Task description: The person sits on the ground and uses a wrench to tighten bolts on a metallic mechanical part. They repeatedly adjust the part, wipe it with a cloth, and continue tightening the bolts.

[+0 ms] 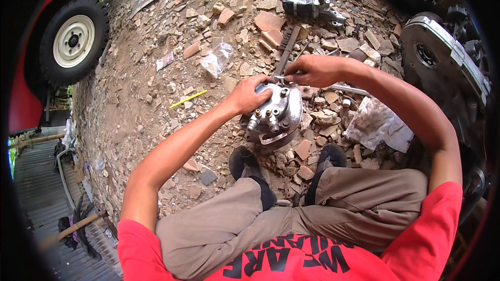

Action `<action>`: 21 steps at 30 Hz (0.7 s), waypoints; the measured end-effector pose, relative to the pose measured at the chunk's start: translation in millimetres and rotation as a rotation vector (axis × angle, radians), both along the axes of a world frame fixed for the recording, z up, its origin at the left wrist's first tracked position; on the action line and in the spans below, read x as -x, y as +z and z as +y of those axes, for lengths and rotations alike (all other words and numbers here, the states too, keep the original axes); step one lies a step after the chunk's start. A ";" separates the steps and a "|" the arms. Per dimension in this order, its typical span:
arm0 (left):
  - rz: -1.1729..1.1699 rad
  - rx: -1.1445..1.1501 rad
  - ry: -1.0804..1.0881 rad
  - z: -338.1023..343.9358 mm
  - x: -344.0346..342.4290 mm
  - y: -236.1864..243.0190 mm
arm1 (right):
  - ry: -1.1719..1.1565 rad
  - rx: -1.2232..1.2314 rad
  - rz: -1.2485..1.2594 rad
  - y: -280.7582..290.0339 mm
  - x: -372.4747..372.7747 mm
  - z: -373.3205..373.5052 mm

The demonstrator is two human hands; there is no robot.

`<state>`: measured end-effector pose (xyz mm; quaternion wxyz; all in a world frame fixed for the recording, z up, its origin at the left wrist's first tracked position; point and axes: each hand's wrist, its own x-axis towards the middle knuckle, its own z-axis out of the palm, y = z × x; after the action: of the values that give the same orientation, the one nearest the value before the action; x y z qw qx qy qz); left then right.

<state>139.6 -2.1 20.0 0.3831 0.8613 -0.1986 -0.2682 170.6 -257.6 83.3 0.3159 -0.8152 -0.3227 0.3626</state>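
Observation:
On the rubble between my feet rests a silver metal pump-like machine part [276, 105] with a rounded flange, bolts and several short threaded fittings on top. My left hand [251, 93] grips its upper left side, thumb lying across the top face. At the part's far edge my right hand [311, 71] is closed, fingertips pinched at a small shiny metal piece [279, 78]. What exactly the fingers hold is mostly hidden. Just beyond lies a wire brush [287, 49] with a long flat handle and dark bristles.
A black-and-silver cylindrical motor-like part [314, 9] lies farther off. Clear plastic [217, 60], a yellow stick [188, 99] and a crumpled whitish bag [379, 125] lie among broken tiles. A large engine casing [435, 47] stands at right; a red vehicle's wheel [74, 40] is far left.

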 end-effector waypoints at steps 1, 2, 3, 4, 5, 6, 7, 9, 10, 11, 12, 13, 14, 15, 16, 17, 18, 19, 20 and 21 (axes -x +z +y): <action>-0.015 0.009 0.000 1.1 -0.3 -0.9 | 0.013 -0.004 -0.073 -2.8 -10.2 -8.5; -0.031 0.018 0.001 1.3 -0.2 -2.2 | 0.026 -0.007 -0.146 -6.5 -15.9 -17.1; -0.042 0.031 0.000 1.3 1.2 -3.5 | 0.068 -0.007 -0.150 -12.3 -16.5 -21.5; -0.027 0.025 0.005 2.4 1.2 -4.4 | 0.111 -0.007 -0.154 -19.4 -16.1 -23.6; -0.013 0.020 0.011 3.7 0.4 -5.2 | 0.154 -0.008 -0.158 -27.4 -15.3 -23.9; 0.003 0.020 0.017 3.4 0.6 -5.4 | 0.177 -0.072 -0.121 -35.1 -9.4 -22.4; 0.025 0.019 0.026 4.2 0.6 -5.9 | 0.168 -0.072 -0.127 -33.6 -0.1 -19.9; -0.001 0.032 0.023 4.7 0.2 -6.7 | 0.139 -0.049 -0.172 -34.6 13.2 -13.8; -0.016 0.034 0.023 5.4 0.3 -6.8 | 0.160 -0.053 -0.219 -38.5 13.2 -13.3; -0.013 0.046 0.022 5.8 1.6 -6.8 | 0.180 -0.058 -0.266 -41.8 13.5 -14.5; -0.006 0.043 0.020 3.4 1.1 -6.1 | 0.197 -0.055 -0.315 -42.8 13.3 -17.0; 0.001 0.040 0.016 1.0 0.7 -5.1 | 0.203 -0.123 -0.415 -45.1 12.1 -16.5; 0.008 0.037 0.011 -0.6 -0.3 -3.8 | 0.198 -0.065 -0.337 -46.2 10.2 -18.6; -0.020 0.042 0.002 2.1 -1.3 -8.4 | 0.194 -0.008 -0.259 -38.3 10.1 -13.8; -0.029 0.033 -0.005 3.5 -1.8 -7.9 | 0.189 0.046 -0.182 -30.1 11.0 -6.6; -0.037 0.024 -0.013 5.1 -1.7 -7.2 | 0.151 0.168 -0.108 -24.8 16.8 4.6; -0.043 0.017 -0.021 7.1 -0.4 -6.6 | 0.122 0.273 -0.142 -7.5 30.5 19.0; -0.048 0.016 -0.022 7.7 -0.5 -7.4 | 0.091 0.224 -0.187 -4.6 46.9 25.3; -0.053 0.015 -0.022 8.6 -0.9 -8.1 | 0.059 0.174 -0.232 -5.1 56.3 28.6; -0.054 0.017 -0.030 7.0 -1.2 -8.3 | 0.068 0.156 -0.166 -2.6 54.1 31.3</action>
<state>140.8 5.0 11.7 0.3810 0.8619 -0.2241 -0.2486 116.5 -226.3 80.7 0.2114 -0.8530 -0.3461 0.3284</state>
